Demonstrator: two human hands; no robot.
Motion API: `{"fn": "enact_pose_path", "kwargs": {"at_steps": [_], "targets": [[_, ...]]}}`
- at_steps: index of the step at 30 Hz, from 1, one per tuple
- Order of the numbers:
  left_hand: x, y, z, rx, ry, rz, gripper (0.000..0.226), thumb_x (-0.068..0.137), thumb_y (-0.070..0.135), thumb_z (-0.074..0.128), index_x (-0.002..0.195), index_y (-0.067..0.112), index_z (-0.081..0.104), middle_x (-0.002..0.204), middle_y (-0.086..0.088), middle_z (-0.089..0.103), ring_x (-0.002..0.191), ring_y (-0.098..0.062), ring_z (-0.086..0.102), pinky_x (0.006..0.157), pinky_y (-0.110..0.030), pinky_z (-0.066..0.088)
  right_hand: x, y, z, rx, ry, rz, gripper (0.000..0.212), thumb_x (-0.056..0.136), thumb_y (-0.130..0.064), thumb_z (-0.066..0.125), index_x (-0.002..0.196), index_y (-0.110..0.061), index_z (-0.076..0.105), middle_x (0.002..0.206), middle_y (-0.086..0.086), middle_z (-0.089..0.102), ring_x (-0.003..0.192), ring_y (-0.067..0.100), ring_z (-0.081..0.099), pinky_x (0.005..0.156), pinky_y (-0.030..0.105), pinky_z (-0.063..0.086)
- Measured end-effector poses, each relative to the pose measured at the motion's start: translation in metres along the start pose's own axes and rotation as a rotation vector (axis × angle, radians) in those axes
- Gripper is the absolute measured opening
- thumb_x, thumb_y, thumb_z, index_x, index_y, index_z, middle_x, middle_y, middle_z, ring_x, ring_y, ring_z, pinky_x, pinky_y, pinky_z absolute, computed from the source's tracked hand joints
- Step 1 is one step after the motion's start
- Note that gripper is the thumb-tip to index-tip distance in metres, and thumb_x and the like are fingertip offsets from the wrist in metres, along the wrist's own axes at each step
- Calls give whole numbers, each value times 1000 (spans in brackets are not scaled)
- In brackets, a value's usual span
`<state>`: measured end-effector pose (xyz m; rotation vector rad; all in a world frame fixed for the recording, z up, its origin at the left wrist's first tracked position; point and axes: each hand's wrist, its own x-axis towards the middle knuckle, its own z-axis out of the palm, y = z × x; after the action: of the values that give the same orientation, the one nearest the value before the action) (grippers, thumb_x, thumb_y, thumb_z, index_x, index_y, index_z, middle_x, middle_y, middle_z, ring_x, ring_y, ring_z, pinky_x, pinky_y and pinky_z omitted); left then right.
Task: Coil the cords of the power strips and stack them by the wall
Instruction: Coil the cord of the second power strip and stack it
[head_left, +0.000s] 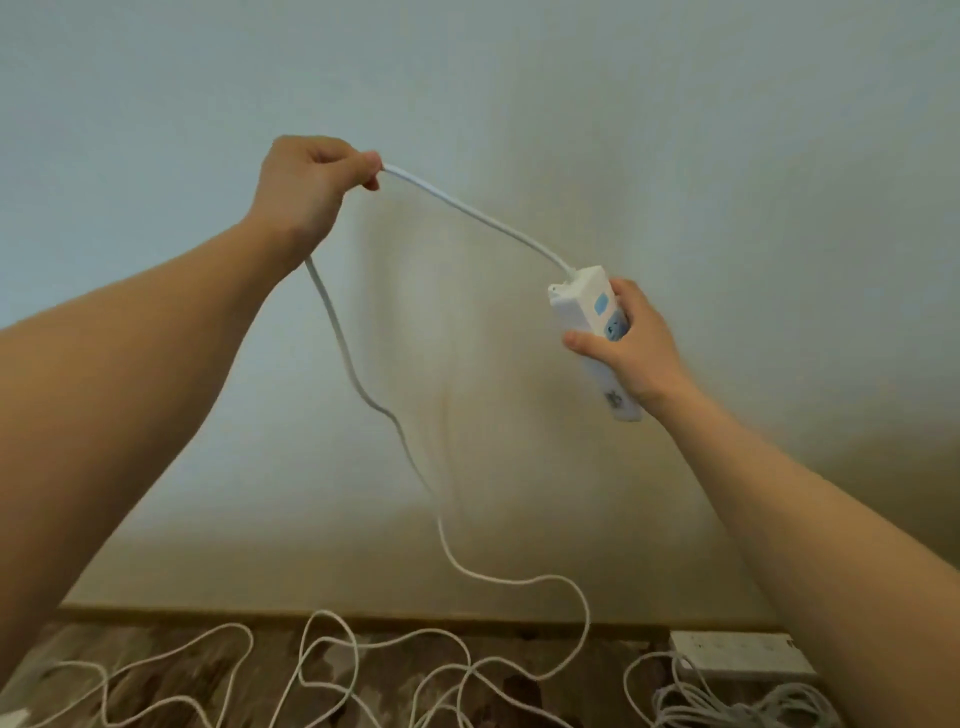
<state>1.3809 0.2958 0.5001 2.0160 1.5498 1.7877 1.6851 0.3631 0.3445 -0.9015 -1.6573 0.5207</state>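
Observation:
My right hand (628, 353) grips a white power strip (589, 312) with blue sockets, held up in the air in front of the wall. Its white cord (467, 208) runs up and left to my left hand (311, 182), which pinches it between thumb and fingers. From my left hand the cord hangs down behind my wrist and trails to the floor in loose loops (519, 579). A second white power strip (737, 656) lies on the floor by the wall at the lower right, with a bundle of cord (727, 706) beside it.
A pale wall (519, 78) fills most of the view, with a wooden skirting board (363, 616) at its foot. Several tangled white cords (332, 670) sprawl over the patterned brown floor (218, 670) below.

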Motion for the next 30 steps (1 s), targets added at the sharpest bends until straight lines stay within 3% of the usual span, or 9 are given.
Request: {"fn": "enact_pose_path", "kwargs": {"at_steps": [3, 7, 11, 13, 16, 18, 20, 23, 30], "targets": [[13, 25, -11, -18, 40, 61, 23, 76, 44, 64, 66, 24, 70, 57, 18, 61, 63, 12, 54, 67, -19, 39, 17, -26, -14, 18, 70, -33, 50, 59, -51, 76, 101, -51, 51, 94, -26, 63, 79, -6, 60, 64, 16, 46], [-20, -10, -5, 177, -67, 13, 24, 76, 43, 63, 68, 22, 71, 55, 10, 58, 57, -6, 52, 61, -24, 40, 3, -15, -20, -187, -65, 27, 59, 55, -44, 76, 108, -46, 49, 93, -21, 61, 76, -12, 57, 60, 13, 41], [-79, -85, 24, 406, -367, -71, 22, 84, 42, 59, 67, 30, 69, 51, 9, 55, 55, -11, 50, 56, -27, 36, -35, 48, -7, -424, -273, 132, 60, 62, -28, 82, 112, -39, 51, 86, -18, 58, 72, 0, 56, 56, 12, 36], [-111, -128, 50, 450, -561, -127, 22, 88, 37, 56, 70, 32, 69, 53, 4, 52, 55, -14, 48, 53, -28, 33, -55, 89, 4, -515, -418, 178, 61, 65, -23, 82, 118, -30, 54, 93, -13, 59, 80, 14, 57, 64, 14, 42], [-163, -200, 100, 487, -862, -197, 25, 93, 32, 50, 80, 31, 71, 69, 3, 58, 67, -14, 52, 59, -27, 35, -90, 161, 19, -637, -644, 320, 73, 67, -25, 82, 134, -21, 51, 114, 2, 61, 93, 21, 57, 77, 32, 46], [-192, -240, 146, 493, -1035, -211, 24, 95, 29, 49, 84, 29, 71, 74, 8, 59, 71, -9, 52, 62, -26, 35, -115, 209, 20, -719, -754, 414, 78, 68, -27, 82, 137, -18, 48, 119, 6, 61, 95, 21, 55, 74, 28, 38], [-225, -271, 192, 464, -1206, -240, 24, 95, 27, 49, 89, 25, 72, 84, 2, 64, 81, -16, 56, 71, -28, 39, -140, 250, 20, -749, -830, 509, 82, 65, -37, 81, 138, -19, 48, 123, 8, 61, 99, 23, 56, 77, 29, 40], [-271, -297, 252, 438, -1425, -239, 24, 96, 27, 49, 94, 17, 72, 92, -8, 67, 84, -21, 57, 74, -28, 40, -173, 293, 12, -841, -934, 651, 84, 64, -51, 76, 136, -21, 47, 125, 9, 61, 105, 31, 59, 85, 38, 48], [-352, -311, 351, 251, -1757, -223, 22, 91, 21, 54, 80, 19, 73, 81, 3, 64, 78, -12, 55, 71, -25, 38, -242, 352, -19, -1164, -1106, 692, 66, 82, -31, 65, 141, -34, 38, 129, 8, 55, 117, 33, 49, 102, 50, 31]]}}
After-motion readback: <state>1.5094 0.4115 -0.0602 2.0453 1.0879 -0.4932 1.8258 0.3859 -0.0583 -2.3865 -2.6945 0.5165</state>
